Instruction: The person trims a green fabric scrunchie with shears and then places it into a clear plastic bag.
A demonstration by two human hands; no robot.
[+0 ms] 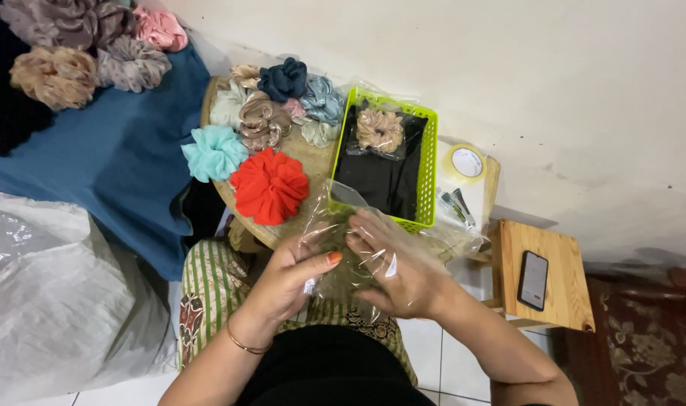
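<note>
Both hands hold a clear plastic bag over my lap, at the near edge of a small round wooden table. My left hand pinches the bag's left side with thumb and fingers. My right hand lies behind the plastic film, fingers spread, pressing a dark olive scrunchie inside it. On the table lie a red scrunchie, a light turquoise one and several others in beige, navy and pale blue.
A lime green basket holds a bagged tan scrunchie on black cloth. A tape roll sits beside it. A phone lies on a wooden stool. More scrunchies rest on blue fabric; a big plastic sack is at left.
</note>
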